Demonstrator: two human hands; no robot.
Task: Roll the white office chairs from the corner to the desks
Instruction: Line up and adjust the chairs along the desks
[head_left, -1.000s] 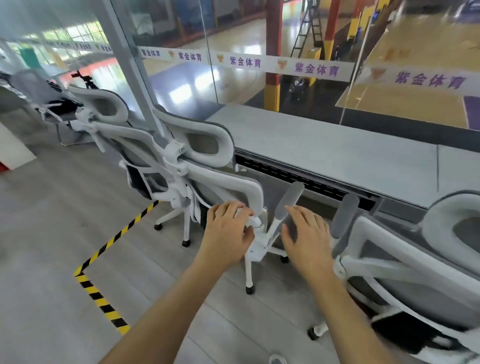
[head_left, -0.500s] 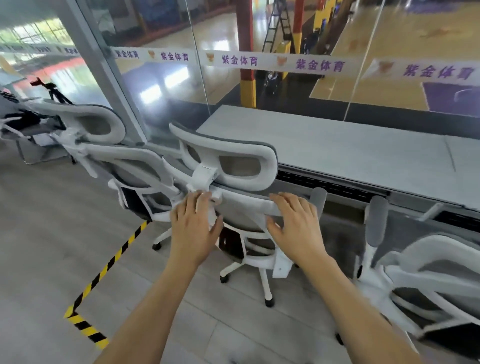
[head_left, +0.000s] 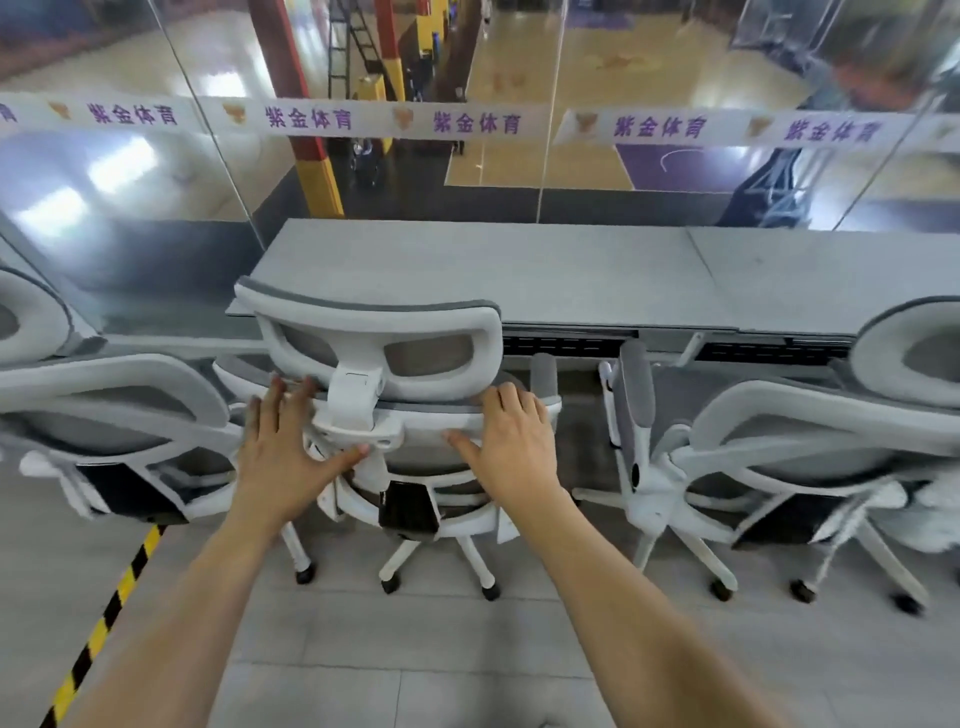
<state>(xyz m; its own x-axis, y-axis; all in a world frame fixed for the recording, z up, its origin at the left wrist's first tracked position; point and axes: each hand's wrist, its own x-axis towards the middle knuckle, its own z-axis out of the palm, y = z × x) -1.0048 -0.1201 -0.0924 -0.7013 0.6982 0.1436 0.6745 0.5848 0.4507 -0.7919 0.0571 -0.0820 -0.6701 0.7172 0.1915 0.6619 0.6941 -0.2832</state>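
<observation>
**Position.** Mid chair stands square to desk, back toward the person. Headrest overlaps desk front edge in view. Seat mostly hidden behind backrest; castors on floor.

**Hands.**
- L hand lies on backrest top rail, left of headrest bracket. Fingers straight, thumb splayed toward bracket: pressing, not clasping (some blur).
- R hand is on same rail, right of bracket. Fingers hooked over the edge, thumb spread below: a light grip on the rail.

**Judgement.** One hand each side of bracket gives an even push and steering control. The high hold avoids stooping.

**Surroundings.** L chair sits close beside. R chair is turned partly sideways, its armrest near mid chair's. Hazard tape on floor at left; glass wall behind desk.

**Risk.** Armrests may clash if chair goes in crooked.

**Step.** Push-in to desk, approx. complete for this chair.
</observation>
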